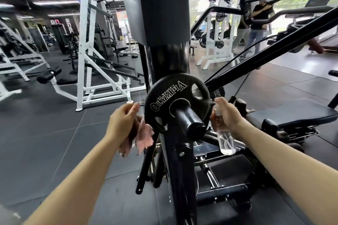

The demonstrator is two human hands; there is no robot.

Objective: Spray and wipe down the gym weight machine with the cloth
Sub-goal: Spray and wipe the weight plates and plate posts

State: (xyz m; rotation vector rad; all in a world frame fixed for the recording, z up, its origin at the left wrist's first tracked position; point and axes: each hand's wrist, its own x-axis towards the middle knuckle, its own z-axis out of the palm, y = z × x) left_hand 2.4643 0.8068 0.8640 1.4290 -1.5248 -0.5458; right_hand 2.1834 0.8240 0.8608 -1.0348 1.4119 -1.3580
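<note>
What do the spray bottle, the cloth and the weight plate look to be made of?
Clear slim spray bottle: transparent plastic, probably; liquid shows through. Pink-brown rag cloth: soft, limp fabric with frayed edges. Round black weight plate: matte, grainy face with raised white lettering, likely coated iron or rubber; cannot tell which.

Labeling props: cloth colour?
Pink cloth, held in the left hand; head view.

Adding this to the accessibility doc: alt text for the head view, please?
A person's left hand grips a pink cloth beside a black Olympia weight plate on a gym machine's peg, while the right hand holds a clear spray bottle on the plate's other side. White racks and people stand behind.
</note>
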